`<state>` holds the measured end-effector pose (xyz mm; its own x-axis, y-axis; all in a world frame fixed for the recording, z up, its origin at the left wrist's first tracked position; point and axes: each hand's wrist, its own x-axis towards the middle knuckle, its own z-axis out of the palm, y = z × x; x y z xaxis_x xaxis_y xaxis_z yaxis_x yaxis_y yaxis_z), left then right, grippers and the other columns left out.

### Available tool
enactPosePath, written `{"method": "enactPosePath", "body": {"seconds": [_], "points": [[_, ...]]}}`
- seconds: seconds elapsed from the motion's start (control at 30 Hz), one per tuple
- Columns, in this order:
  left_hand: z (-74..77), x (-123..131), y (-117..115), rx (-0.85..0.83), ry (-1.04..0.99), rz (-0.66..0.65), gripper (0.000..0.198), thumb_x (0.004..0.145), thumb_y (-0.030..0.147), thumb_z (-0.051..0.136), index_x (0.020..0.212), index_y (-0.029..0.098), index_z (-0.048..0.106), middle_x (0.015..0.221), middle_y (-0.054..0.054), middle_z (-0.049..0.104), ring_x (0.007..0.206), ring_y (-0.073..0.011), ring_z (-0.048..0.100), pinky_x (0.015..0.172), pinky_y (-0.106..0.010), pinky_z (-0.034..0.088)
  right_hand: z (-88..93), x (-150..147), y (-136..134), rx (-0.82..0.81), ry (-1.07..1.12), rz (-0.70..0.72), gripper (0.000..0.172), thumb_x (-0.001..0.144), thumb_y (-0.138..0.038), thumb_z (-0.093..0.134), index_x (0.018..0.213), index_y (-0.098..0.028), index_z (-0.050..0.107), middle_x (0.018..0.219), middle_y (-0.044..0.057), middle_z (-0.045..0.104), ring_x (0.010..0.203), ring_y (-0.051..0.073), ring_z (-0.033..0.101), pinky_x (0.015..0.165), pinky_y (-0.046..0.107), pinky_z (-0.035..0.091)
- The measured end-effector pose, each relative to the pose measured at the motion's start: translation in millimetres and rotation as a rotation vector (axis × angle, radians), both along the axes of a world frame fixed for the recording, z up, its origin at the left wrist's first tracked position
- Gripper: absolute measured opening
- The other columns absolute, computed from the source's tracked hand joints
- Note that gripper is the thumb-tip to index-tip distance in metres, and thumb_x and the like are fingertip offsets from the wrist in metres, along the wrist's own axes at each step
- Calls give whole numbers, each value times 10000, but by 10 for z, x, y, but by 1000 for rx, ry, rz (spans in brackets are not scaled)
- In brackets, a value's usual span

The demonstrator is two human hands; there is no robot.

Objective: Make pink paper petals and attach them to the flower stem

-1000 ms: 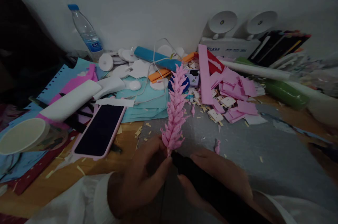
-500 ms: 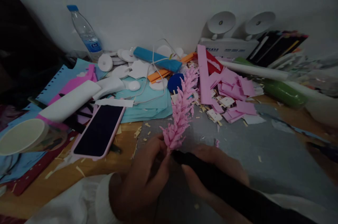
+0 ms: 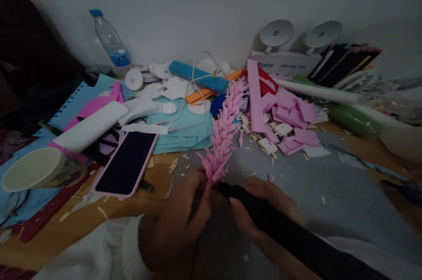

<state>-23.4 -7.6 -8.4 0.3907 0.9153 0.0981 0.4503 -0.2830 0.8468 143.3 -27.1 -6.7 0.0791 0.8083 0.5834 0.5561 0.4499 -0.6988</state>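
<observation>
My left hand [image 3: 180, 218] pinches the lower end of a tall pink paper flower spike [image 3: 224, 132], holding it upright and tilted slightly right. My right hand [image 3: 263, 205] is wrapped around a long black tool [image 3: 283, 229], likely a glue gun. The tool's tip touches the base of the spike. Both hands hover over a grey mat [image 3: 296, 192] at the desk's front.
A phone in a pink case [image 3: 127, 162] lies left of my hands. A paper cup [image 3: 31, 169] lies on its side at far left. Pink paper pieces [image 3: 290, 117], a water bottle [image 3: 112, 45], a blue roll [image 3: 198, 76], a green tube [image 3: 354, 117] and scraps crowd the back.
The pink spike leaned to the right, then came back a little. My right hand with the black tool shifted slightly left and up toward the spike's base.
</observation>
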Motion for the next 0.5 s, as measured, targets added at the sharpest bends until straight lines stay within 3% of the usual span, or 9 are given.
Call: {"method": "enactPosePath", "body": {"seconds": [0.1,0.33,0.43,0.5], "points": [[10,8,3,37,4,2,110,897,119,412,890,205,480,793,-4,516,671,-139,474,610,-250,399,63,-15,48,107,-84,-69,174,758,-264,611,637,-247,489,452,-59,538,306,122,500,283,219,403],[-21,-2,19,88,16,-15,119,903,121,405,895,214,478,816,-3,557,679,-134,517,614,-243,431,48,2,37,170,-195,-115,114,769,-265,591,677,-240,529,494,-33,606,346,140,564,319,223,451],[-50,-34,20,89,22,16,104,897,150,425,889,212,508,806,-12,598,681,-148,563,620,-259,460,14,66,34,151,-201,-126,112,771,-281,600,679,-240,549,540,-26,634,406,158,606,365,234,466],[-72,-61,9,55,11,62,99,886,181,450,900,216,541,799,-19,633,679,-164,603,618,-272,482,-13,151,36,42,-107,-196,118,768,-313,632,703,-235,573,563,-20,630,444,168,601,397,251,463]]}}
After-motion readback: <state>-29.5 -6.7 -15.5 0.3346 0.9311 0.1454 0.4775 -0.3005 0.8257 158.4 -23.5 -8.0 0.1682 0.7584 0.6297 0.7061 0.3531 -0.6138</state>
